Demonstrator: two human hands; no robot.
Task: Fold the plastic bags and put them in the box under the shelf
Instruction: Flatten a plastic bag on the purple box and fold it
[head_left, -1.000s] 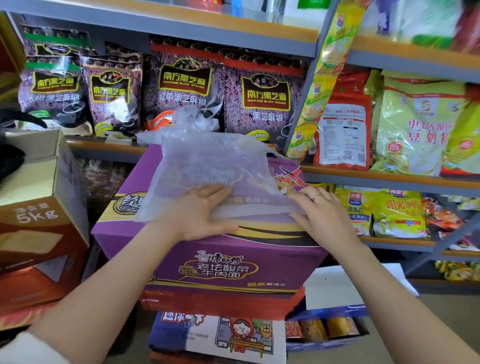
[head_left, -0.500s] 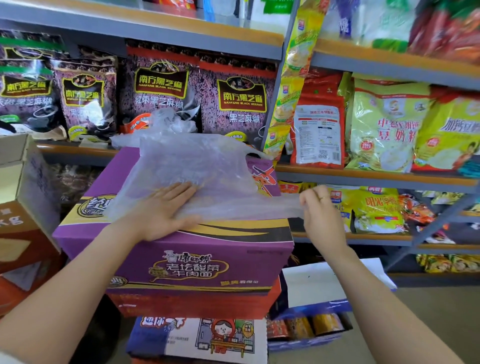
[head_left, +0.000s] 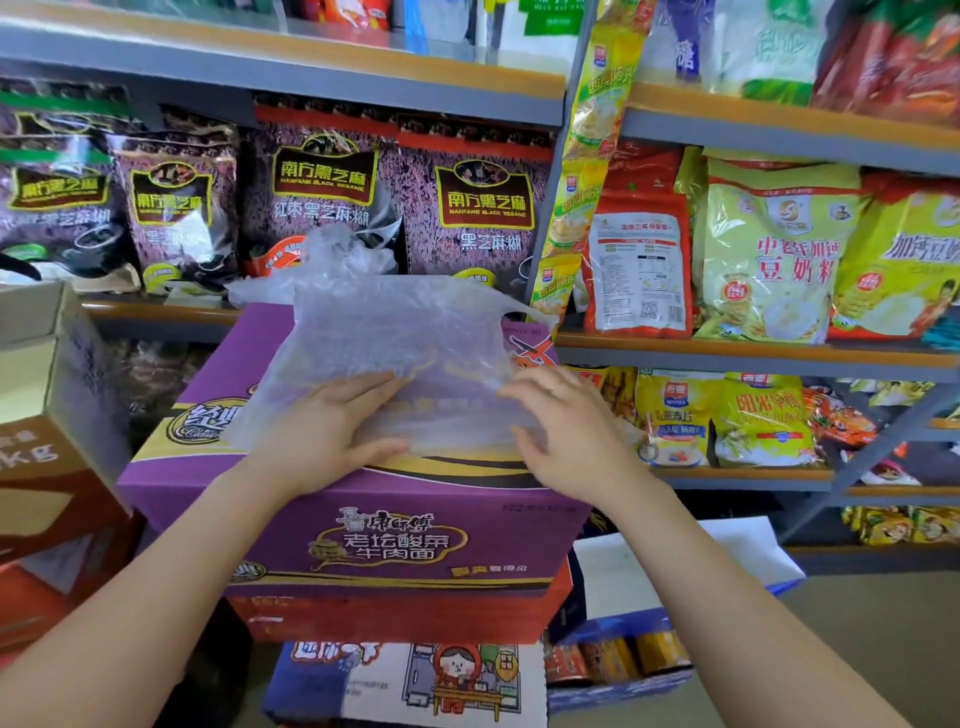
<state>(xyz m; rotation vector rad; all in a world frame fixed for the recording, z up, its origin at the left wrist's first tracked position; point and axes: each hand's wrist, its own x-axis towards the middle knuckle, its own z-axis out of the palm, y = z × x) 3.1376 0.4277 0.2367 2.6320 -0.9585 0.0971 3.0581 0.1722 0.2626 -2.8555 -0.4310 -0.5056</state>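
Observation:
A thin, clear plastic bag (head_left: 395, 332) lies spread on top of a purple noodle carton (head_left: 395, 540). More crumpled clear plastic (head_left: 337, 249) is bunched at the carton's far edge. My left hand (head_left: 322, 431) lies flat on the bag's near left part, fingers straight. My right hand (head_left: 566, 426) rests on the bag's near right edge with its fingers laid over the plastic. Low on the right stands an open blue and white box (head_left: 639, 623) with packets inside, below the shelf.
The purple carton sits on a red carton (head_left: 395, 613) and a printed box (head_left: 405, 686). Brown cartons (head_left: 47, 467) stand at the left. Shelves (head_left: 727, 358) behind and to the right hold sesame and soy powder packets.
My right hand, which held the bag's right edge out past the carton, has come back in onto the bag. My left hand stays pressed on the bag.

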